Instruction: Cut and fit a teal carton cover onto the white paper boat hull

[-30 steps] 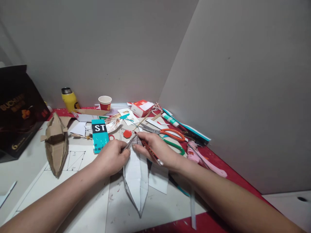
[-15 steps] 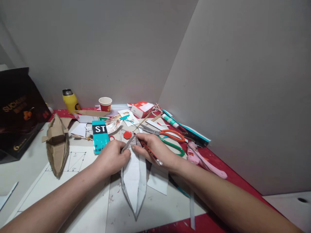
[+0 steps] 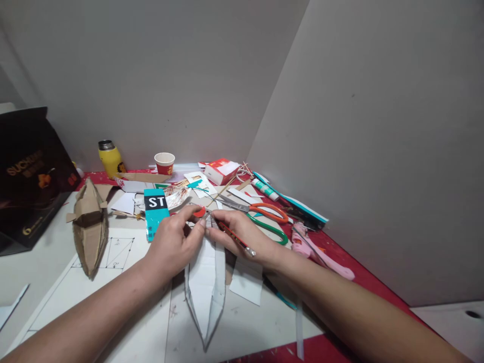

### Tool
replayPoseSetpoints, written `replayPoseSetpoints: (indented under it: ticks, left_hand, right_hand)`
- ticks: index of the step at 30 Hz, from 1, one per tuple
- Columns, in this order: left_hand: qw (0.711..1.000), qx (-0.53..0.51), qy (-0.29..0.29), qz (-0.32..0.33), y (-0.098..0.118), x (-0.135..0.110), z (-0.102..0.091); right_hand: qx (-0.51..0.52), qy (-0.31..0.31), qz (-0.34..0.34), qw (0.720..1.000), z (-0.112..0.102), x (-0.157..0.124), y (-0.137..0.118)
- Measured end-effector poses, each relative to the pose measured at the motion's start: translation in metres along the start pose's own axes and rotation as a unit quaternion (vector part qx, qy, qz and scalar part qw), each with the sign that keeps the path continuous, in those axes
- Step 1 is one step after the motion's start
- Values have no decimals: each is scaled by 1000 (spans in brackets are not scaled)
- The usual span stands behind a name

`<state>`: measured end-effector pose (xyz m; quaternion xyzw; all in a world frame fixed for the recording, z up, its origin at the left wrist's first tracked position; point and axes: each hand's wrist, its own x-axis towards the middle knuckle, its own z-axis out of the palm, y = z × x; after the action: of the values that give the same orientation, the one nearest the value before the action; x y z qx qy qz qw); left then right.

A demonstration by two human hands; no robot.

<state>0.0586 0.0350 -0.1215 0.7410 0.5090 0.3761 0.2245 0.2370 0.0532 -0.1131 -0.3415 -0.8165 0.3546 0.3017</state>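
A long white boat shape (image 3: pixel 202 282) of folded paper or card lies in front of me, its pointed end towards me. My left hand (image 3: pixel 176 237) pinches its far part between thumb and fingers, with the index finger stretched forward. A dark red-and-black pencil (image 3: pixel 238 239) rests in my right hand (image 3: pixel 240 227), its silver end towards me. The right thumb and index finger meet near the left fingertips, at the boat's far part. My fingers hide the pencil's tip and the far end of the boat.
Left stands a brown cardboard boat (image 3: pixel 89 227) on a marked sheet. Beyond my hands lie a teal packet (image 3: pixel 156 214), orange-handled scissors (image 3: pixel 268 212), and green-handled scissors (image 3: pixel 274 233). A pink glue gun (image 3: pixel 321 257) sits right. A yellow bottle (image 3: pixel 111 160) and paper cup (image 3: pixel 164 164) stand behind.
The white boat's near tip has swung slightly left and towards me. My left hand has shifted its hold, index finger now reaching further forward. The right hand keeps the pencil in nearly the same place.
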Motion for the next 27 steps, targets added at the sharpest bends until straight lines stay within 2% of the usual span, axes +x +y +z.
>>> replayPoseSetpoints:
  ticks: [3,7,10,21,27]
  left_hand:
    - [998,-19,48,27,-2,-2,2]
    - [991,-39,84,99,-7,-2,6]
    - [985,-44,104,126,-10,-2,9]
    - [986,-65,103,117,-6,-3,10]
    - [987,-85,110,82,-5,-3,11]
  right_hand:
    - [-2,-9,1,1000,0,0,0]
    - [-7,-12,-10,1000,0,0,-1]
    - [-11,-8,-13,1000,0,0,-2]
    - [-47,-6,-7,999,2,0,-6]
    - [-8,-6,-21,1000,1,1,-5]
